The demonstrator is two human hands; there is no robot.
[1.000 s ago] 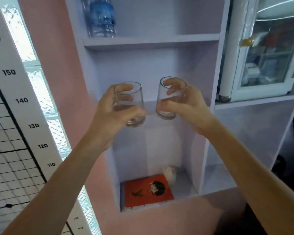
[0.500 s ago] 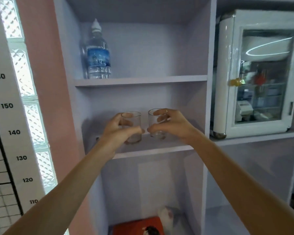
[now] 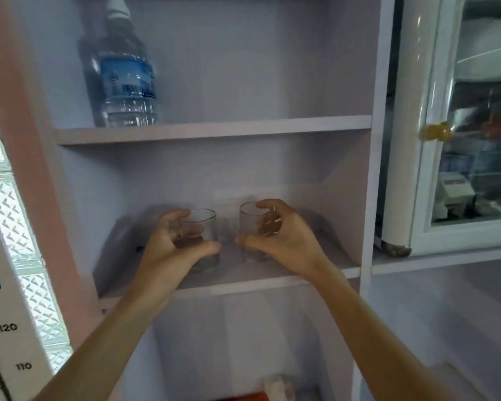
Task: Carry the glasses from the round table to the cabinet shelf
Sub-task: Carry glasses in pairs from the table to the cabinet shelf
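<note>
Two clear drinking glasses stand upright side by side on the middle shelf (image 3: pixel 272 277) of the pale lilac cabinet. My left hand (image 3: pixel 171 244) curls around the left glass (image 3: pixel 204 227), thumb in front and fingers behind. The right glass (image 3: pixel 250 224) is wrapped the same way by my right hand (image 3: pixel 284 238), which wears a ring. Both glass bases look to rest on the shelf board; a narrow gap separates the glasses. The round table is out of view.
A water bottle (image 3: pixel 126 73) stands on the shelf above, at its left end. A white mini fridge (image 3: pixel 457 134) with a glass door fills the compartment to the right. A pink wall and a height chart (image 3: pixel 9 328) are on the left.
Both hands carried the glasses forward from mid-air into the middle compartment and lowered them onto the shelf board. I have come closer to the cabinet.
</note>
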